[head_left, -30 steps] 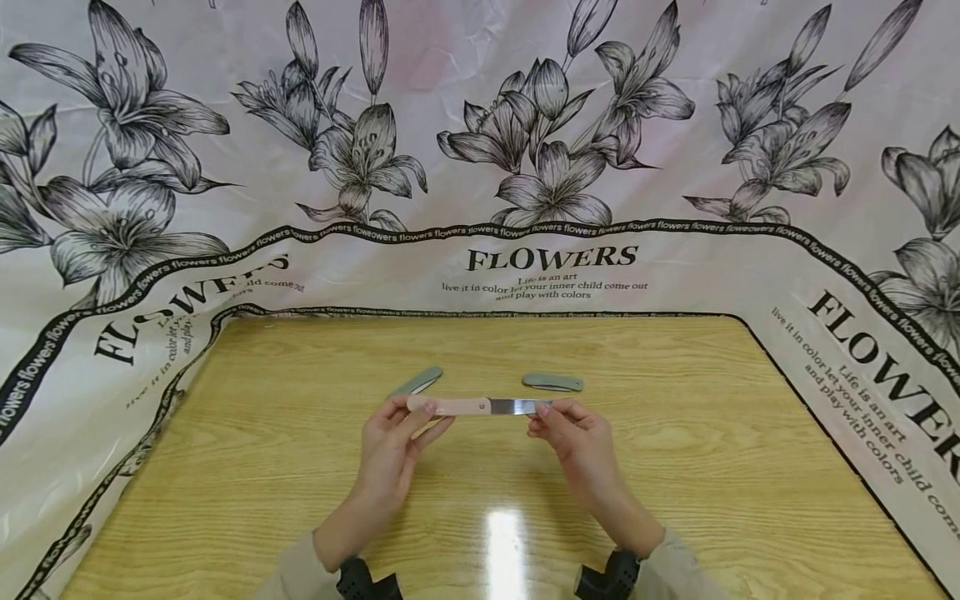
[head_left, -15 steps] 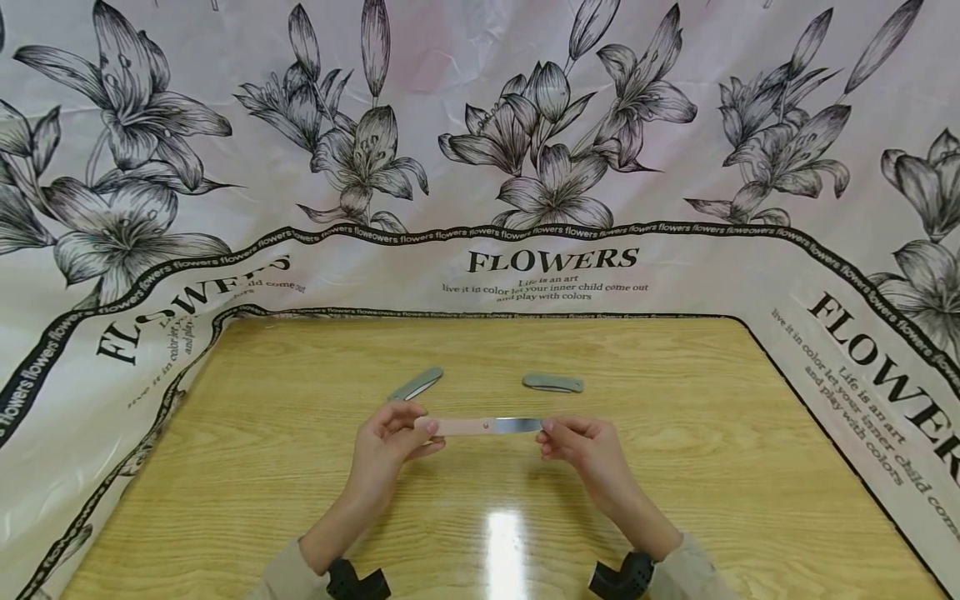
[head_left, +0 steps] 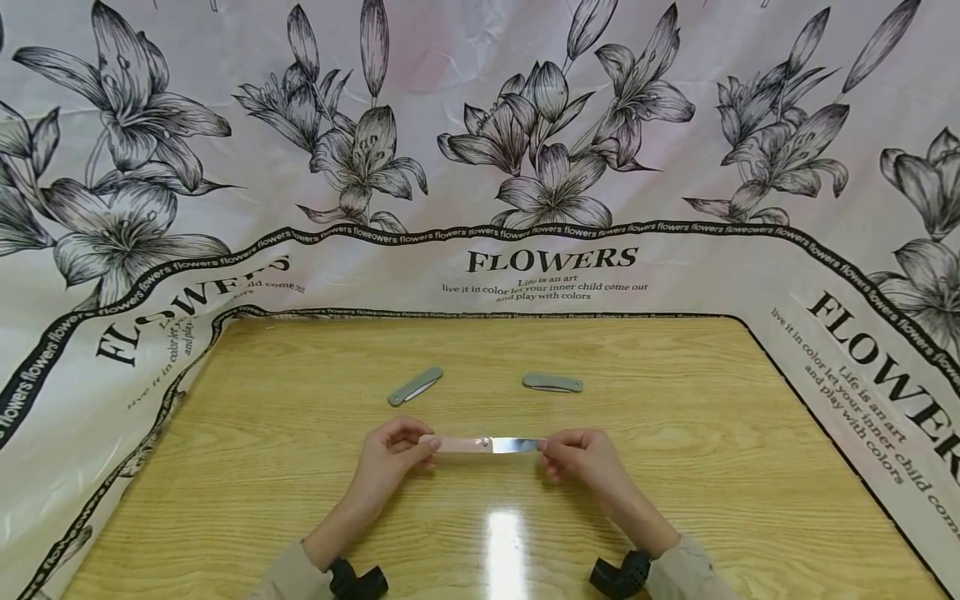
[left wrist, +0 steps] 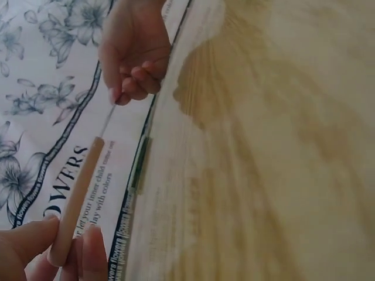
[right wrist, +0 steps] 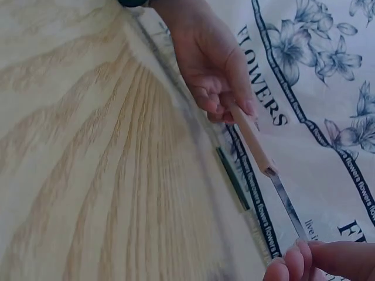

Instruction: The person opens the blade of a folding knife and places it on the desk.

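A folding knife [head_left: 463, 445] with a pale pink handle and a shiny blade is unfolded straight, held level between both hands above the table. My left hand [head_left: 392, 460] pinches the handle's end between thumb and fingers. At the other end, my right hand [head_left: 583, 461] pinches the blade's tip, which the fingers hide. In the left wrist view the handle [left wrist: 79, 199] runs up toward the right hand [left wrist: 136, 52]. The right wrist view shows the blade [right wrist: 287, 202] coming out of the handle, its tip between the right thumb and fingers.
Two green-grey folding knives lie on the wooden table [head_left: 750, 467] beyond the hands: one folding knife [head_left: 416, 387] slanted at left, the other folding knife [head_left: 552, 382] at right. A flower-printed sheet [head_left: 555, 275] surrounds the table's back and sides.
Both hands have moved down in the head view, toward the body, carrying the pink knife. The left green-grey knife, partly covered before, now shows whole.
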The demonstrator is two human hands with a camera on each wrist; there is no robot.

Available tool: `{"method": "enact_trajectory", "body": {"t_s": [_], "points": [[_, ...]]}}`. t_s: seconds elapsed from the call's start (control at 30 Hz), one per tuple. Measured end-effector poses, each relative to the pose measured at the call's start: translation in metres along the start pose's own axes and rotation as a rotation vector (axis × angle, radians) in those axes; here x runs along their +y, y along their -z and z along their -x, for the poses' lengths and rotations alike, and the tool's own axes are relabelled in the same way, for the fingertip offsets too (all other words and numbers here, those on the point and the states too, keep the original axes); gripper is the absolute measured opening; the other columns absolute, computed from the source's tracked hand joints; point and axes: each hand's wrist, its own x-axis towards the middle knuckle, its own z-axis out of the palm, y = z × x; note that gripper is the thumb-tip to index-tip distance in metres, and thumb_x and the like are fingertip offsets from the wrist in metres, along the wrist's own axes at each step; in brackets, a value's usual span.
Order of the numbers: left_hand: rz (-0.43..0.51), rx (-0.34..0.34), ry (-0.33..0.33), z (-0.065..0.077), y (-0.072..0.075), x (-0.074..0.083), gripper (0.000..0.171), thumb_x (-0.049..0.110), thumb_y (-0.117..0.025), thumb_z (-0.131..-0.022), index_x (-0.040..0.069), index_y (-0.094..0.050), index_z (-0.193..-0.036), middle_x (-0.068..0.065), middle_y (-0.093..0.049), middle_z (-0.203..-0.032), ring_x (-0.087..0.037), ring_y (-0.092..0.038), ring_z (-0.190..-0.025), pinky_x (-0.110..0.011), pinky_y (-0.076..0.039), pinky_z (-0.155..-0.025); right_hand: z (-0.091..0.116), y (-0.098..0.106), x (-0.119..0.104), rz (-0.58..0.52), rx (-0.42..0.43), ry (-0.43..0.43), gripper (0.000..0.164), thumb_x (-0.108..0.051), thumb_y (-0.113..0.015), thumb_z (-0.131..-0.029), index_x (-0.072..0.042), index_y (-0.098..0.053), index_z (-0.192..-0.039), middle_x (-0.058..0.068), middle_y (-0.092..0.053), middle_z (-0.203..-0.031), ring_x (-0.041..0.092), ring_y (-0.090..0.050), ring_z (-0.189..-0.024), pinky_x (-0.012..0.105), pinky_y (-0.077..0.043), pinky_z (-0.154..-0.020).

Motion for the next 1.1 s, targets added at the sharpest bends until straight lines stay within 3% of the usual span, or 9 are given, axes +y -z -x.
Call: {"method": "enact_trajectory", "body": {"t_s": [0.27, 0.53, 0.8, 1.1], "points": [[-0.346, -0.021, -0.177, -0.004, 0.005, -0.011, 0.016, 0.014, -0.081, -0.084, 0.006, -0.073, -0.094, -0.007, -0.065, -0.082, -0.014, -0.055, -0.068, -0.021, -0.047, -0.058, -0.002, 0.003, 0.004, 0.055, 0.004, -0.041, 0.025, -0.006, -0.062, -0.096, 0.017, -0.066, -0.104, 0.006, -0.063, -0.067, 0.010, -0.057, -0.053, 0.024, -0.052, -0.050], [-0.562, 0.023, -0.212, -0.005, 0.006, -0.016, 0.010, 0.018, -0.082, -0.083, 0.016, -0.074, -0.090, 0.000, -0.058, -0.084, -0.017, -0.047, -0.081, -0.026, -0.040, -0.069, -0.005, -0.004, 0.016, 0.171, 0.058, -0.068, 0.018, -0.008, -0.065, -0.095, 0.010, -0.070, -0.095, 0.006, -0.062, -0.059, 0.009, -0.055, -0.045, 0.022, -0.049, -0.043], [-0.643, 0.035, -0.313, -0.004, 0.004, -0.019, 0.012, 0.014, -0.083, -0.082, 0.023, -0.075, -0.084, 0.013, -0.066, -0.084, -0.015, -0.049, -0.082, -0.030, -0.040, -0.071, -0.003, -0.007, 0.016, 0.226, 0.061, -0.058, 0.018, -0.009, -0.064, -0.096, 0.009, -0.070, -0.094, 0.006, -0.062, -0.058, 0.008, -0.054, -0.042, 0.021, -0.047, -0.041], [-0.664, 0.048, -0.311, -0.003, 0.004, -0.021, 0.013, 0.013, -0.083, -0.082, 0.024, -0.075, -0.083, 0.015, -0.065, -0.084, -0.014, -0.048, -0.083, -0.029, -0.040, -0.071, -0.004, -0.010, 0.015, 0.260, 0.102, -0.067, 0.019, -0.012, -0.066, -0.096, 0.006, -0.070, -0.090, 0.007, -0.062, -0.057, 0.009, -0.054, -0.040, 0.023, -0.048, -0.040]]}}
